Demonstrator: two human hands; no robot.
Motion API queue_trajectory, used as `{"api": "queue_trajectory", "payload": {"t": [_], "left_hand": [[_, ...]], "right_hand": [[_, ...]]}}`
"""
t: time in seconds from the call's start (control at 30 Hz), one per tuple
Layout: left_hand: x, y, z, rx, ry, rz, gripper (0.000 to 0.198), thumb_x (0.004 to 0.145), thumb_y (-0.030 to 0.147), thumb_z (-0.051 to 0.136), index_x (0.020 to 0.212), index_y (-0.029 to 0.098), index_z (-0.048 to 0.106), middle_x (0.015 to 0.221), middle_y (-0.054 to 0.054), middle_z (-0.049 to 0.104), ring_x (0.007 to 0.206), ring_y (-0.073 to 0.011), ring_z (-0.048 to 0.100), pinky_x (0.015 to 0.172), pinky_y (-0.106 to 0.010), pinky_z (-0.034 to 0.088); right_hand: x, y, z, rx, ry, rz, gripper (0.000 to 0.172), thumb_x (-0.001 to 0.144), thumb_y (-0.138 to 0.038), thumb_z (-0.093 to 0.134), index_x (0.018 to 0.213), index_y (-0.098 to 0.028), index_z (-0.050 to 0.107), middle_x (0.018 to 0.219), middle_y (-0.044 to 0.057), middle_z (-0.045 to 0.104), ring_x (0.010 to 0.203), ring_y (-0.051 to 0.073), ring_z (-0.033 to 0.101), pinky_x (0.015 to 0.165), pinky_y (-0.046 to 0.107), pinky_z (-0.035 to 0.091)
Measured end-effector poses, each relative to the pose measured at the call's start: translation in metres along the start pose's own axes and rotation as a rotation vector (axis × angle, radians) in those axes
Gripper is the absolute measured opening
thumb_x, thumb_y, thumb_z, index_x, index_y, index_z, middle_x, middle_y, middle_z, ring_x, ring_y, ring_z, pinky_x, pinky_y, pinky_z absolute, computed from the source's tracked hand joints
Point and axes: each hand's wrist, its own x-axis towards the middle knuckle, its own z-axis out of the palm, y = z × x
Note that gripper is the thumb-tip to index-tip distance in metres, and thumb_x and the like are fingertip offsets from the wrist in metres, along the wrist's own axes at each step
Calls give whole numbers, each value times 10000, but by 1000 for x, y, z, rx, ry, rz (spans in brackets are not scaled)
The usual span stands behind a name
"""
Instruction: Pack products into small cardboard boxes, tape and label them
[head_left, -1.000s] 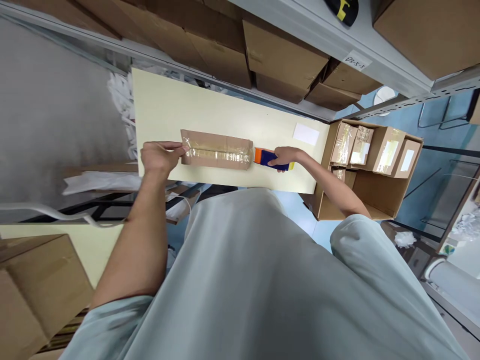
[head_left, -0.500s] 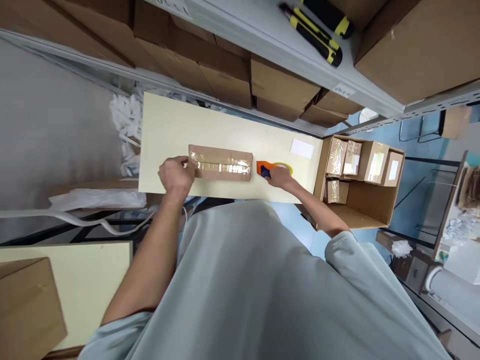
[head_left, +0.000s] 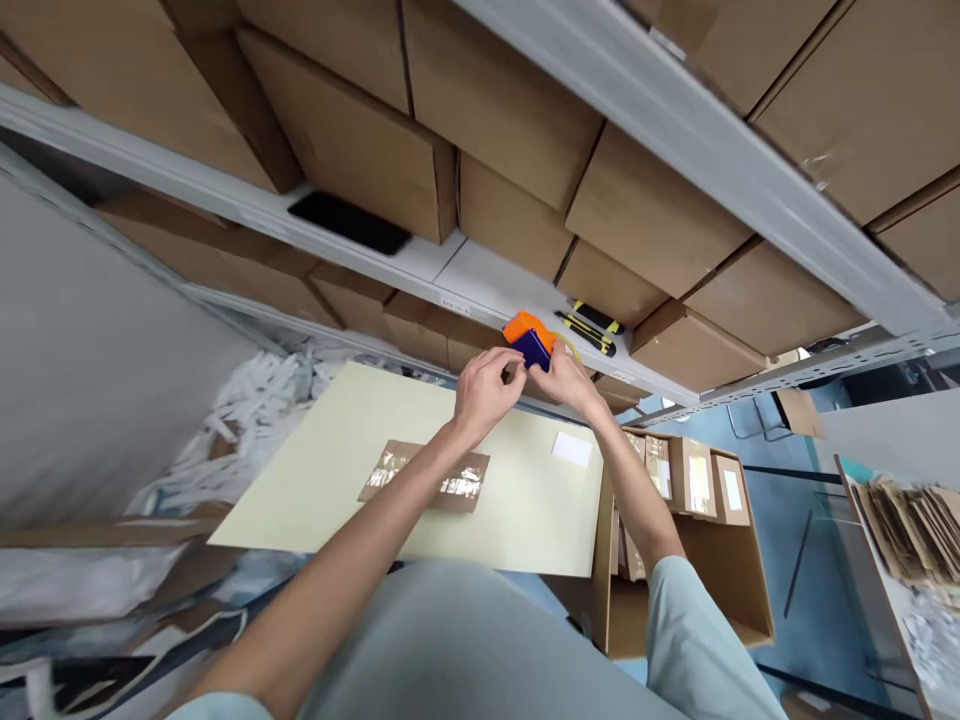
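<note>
My right hand (head_left: 568, 382) grips an orange and dark-blue tape dispenser (head_left: 531, 338), raised in front of the shelf. Beside it, my left hand (head_left: 486, 390) has its thumb and fingers brought together at the dispenser's lower left side. Whatever those fingertips pinch is too small to make out. Below my left forearm, a flat cardboard box (head_left: 463, 482) with shiny clear tape along its top lies on the cream table (head_left: 517, 530); the forearm covers part of it. A white label (head_left: 571, 448) rests on the table to the right.
Brown cartons (head_left: 510, 200) fill the shelves ahead. Two yellow-and-black utility knives (head_left: 589, 328) and a black phone-like slab (head_left: 349, 222) lie on the shelf. At right stands an open carton (head_left: 690, 625) holding small taped boxes (head_left: 697, 478). White scraps (head_left: 247, 420) pile up left.
Both hands have risen from the table toward the shelf, bringing the tape dispenser up. My left hand has let go of the taped box and come beside the dispenser. The view has tilted upward.
</note>
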Motion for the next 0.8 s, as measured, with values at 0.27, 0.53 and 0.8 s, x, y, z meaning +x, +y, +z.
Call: {"api": "queue_trajectory", "payload": {"t": [0.27,0.53,0.8], "left_hand": [[85,23,-21,22,59,-148,269,1019,192,659,1132,278,887,1330,-40,896,1245,-309,854,1128,-414,642],[4,-18,-35,7,-13,-256,219,1030,272,652,1075,260,866,1365,-53,883,1301,-308,826,1204,-433,625],[-194,-145,-99,207,-70,-755,452,1003,220,585,1419,187,759,1572,-172,755,1444,-311,744,1239,-462,597]], "right_hand": [[97,-54,-48,-170,14,-171,439,1082,-249,615,1500,-116,604,1474,236,790,1412,397,759,1177,495,615],[124,-65,-15,-253,96,-136,536,1150,-167,453,1634,56,512,1634,340,665,1597,385,630,1394,496,439],[-28,11,174,59,231,-98,751,1234,-444,291,1917,-168,141,1968,203,265,1858,388,225,1484,675,290]]}}
